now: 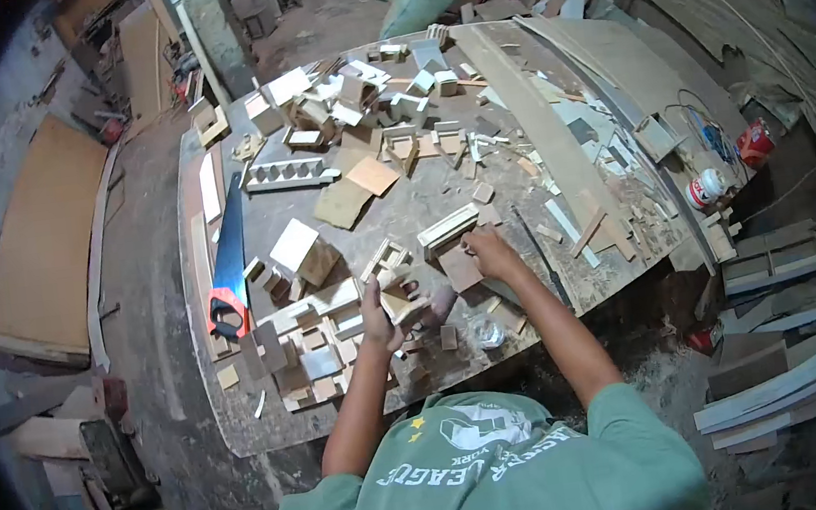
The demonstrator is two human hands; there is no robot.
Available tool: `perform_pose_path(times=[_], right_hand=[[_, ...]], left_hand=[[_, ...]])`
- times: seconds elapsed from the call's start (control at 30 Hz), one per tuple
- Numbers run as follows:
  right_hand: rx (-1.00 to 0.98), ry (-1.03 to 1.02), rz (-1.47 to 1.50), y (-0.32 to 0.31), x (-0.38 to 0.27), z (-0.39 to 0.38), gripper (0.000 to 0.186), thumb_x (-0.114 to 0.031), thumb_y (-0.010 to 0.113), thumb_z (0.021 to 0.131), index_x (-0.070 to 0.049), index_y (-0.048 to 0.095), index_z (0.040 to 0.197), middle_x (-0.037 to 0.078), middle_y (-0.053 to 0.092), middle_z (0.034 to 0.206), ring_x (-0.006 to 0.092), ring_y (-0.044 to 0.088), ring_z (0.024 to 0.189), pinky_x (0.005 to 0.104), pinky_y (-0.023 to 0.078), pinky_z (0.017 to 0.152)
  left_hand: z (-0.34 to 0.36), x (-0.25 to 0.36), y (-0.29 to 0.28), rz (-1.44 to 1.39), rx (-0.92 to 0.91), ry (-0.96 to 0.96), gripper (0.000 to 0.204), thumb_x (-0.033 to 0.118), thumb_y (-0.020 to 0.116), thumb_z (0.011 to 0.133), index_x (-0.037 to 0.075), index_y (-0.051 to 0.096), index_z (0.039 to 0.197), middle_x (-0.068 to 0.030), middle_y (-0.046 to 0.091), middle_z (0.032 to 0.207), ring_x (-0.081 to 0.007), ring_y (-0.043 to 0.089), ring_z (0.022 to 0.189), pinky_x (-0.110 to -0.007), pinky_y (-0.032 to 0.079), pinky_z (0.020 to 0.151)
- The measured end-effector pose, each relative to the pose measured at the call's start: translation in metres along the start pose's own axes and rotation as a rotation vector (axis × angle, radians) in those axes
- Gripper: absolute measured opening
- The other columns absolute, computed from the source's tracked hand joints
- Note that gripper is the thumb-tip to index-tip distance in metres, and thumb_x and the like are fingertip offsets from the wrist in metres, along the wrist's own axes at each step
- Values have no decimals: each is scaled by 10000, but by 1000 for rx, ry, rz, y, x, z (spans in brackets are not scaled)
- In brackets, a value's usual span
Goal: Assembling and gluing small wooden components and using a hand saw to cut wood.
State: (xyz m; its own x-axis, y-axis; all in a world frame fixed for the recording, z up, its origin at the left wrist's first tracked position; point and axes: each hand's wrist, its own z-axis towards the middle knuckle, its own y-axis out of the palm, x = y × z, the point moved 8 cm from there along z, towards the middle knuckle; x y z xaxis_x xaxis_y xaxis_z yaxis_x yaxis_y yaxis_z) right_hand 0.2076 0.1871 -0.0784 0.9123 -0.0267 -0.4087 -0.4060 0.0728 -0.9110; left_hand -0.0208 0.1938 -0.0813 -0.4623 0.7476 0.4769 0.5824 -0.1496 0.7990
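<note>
My left hand (380,321) is wrapped round a small pale wooden piece with angled sides (402,303), near the front middle of the table. My right hand (494,251) is at the right edge of a small brown wooden box (460,267) topped by a pale strip. Its fingers are curled together, and whatever lies between them is hidden. Just beyond my left hand is a small open wooden frame (386,256). To its left, many small pale wooden box pieces (320,363) lie packed together. A white-topped wooden block (297,242) stands behind them.
A handsaw (230,255) with a blue blade and orange handle lies at the table's left. Heaped small wooden boxes (349,90) cover the far side. Long boards (542,109) and scraps are at right, with a white tub (705,188) and red can (755,144) beyond.
</note>
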Motion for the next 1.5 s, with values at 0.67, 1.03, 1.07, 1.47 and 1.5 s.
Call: perform_pose_path(times=[0.67,1.03,1.07,1.47,1.5], right_hand=[[195,14,374,-72,-26,-71,308,-48,598,776,-54,626,1083,179,580,1102,356,577,1009,407,480,851],[-31,-130,383,-20,-33,-143,192,-51,613,757,-74,694,929,158,584,1105,347,581,1025,400,485,872],[-73,-111,372,-14,-34,-141,168,-97,645,771,-93,692,932,142,580,1102,340,582,1032,407,491,859],[-204,-168,204,-2,-37,-133,214,-230,638,817,-92,680,975,128,603,1011,336,617,925,425,508,806],[-211,-180,198,-3,-41,-135,214,-230,638,817,-92,680,975,128,603,1011,336,617,925,425,508,806]], left_hand=[[-96,-63,-47,-104,217,30,671,627,355,935,17,535,1149,-108,616,937,-285,640,861,-461,550,808],[-78,-125,-43,-61,200,-49,587,527,360,972,27,543,1219,-175,640,1063,-357,643,929,-540,547,791],[-78,-128,-43,-44,179,-37,603,530,348,973,18,533,1233,-179,633,1083,-357,642,932,-557,534,823],[-69,-165,-45,-53,179,21,672,597,257,958,51,566,1198,-107,651,983,-280,647,852,-473,554,752],[-72,-166,-47,-50,151,32,682,611,251,951,54,571,1181,-101,647,956,-278,645,839,-470,554,748]])
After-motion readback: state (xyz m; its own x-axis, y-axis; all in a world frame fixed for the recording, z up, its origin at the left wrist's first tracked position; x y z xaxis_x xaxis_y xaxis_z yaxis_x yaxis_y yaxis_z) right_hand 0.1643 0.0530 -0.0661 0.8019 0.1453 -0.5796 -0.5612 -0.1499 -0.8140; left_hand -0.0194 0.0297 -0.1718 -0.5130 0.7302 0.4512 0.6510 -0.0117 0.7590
